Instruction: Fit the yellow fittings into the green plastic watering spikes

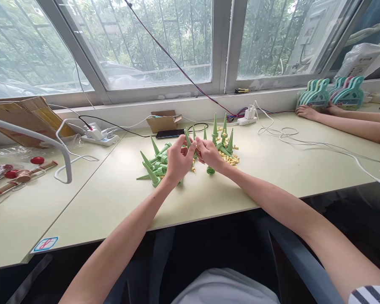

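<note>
My left hand [178, 158] is closed around a green plastic spike [187, 137], whose pointed tip sticks up past the fingers. Right against it, my right hand [210, 153] has its fingers pinched together; what lies between them is hidden. On the tabletop left of my hands is a loose heap of green cone-shaped spikes [152, 174], some with ribbed caps. Behind and right of my hands, several spikes [215, 130] stand upright among a pile of small yellow plastic pieces [231, 159]. A green cap [210, 170] rests below my right hand.
A phone [170, 134] lies before a small open cardboard box [163, 122]. White cables [291, 134] and power strips [100, 138] run along the back. At far right, a co-worker's hands [308, 112] touch pastel hanger-shaped items [313, 93]. A white metal tube [47, 137] crosses the left.
</note>
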Demonstrator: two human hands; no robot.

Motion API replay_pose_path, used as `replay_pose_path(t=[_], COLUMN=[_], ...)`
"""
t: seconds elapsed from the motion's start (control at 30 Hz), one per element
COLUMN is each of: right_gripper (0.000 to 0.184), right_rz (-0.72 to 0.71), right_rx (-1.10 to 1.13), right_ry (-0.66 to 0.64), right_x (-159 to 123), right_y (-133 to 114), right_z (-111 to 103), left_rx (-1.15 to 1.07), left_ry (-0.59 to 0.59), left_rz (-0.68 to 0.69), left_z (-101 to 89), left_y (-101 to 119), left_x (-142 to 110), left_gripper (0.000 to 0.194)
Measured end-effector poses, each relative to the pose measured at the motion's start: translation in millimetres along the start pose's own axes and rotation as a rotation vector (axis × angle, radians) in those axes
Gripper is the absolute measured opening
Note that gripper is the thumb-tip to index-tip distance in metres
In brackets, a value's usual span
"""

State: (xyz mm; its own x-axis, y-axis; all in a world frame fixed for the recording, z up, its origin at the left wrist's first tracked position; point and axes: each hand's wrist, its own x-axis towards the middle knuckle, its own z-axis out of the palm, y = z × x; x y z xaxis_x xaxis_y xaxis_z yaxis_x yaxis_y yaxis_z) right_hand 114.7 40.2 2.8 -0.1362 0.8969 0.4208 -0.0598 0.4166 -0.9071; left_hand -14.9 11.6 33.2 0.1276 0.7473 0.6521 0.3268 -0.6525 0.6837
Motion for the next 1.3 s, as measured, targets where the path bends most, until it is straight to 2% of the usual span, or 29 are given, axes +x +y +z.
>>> replay_pose_path(t=[0.7,1.3], right_gripper=[0.062,0.060], right_rz=[-0.005,0.005], right_rx=[-0.137,-0.129], right_ry=[0.013,-0.006], right_x=[0.1,0.2], right_y=[-1.7,-2.1], right_z=[-0.7,-2.5], left_rx=[0.025,0.111], left_ry=[-0.024,-0.025], left_rz=[0.016,0.069], left_z=[0.7,1.3], left_y=[0.5,-2.5], left_x=[-1.1,-1.4], left_gripper=[0.020,0.022])
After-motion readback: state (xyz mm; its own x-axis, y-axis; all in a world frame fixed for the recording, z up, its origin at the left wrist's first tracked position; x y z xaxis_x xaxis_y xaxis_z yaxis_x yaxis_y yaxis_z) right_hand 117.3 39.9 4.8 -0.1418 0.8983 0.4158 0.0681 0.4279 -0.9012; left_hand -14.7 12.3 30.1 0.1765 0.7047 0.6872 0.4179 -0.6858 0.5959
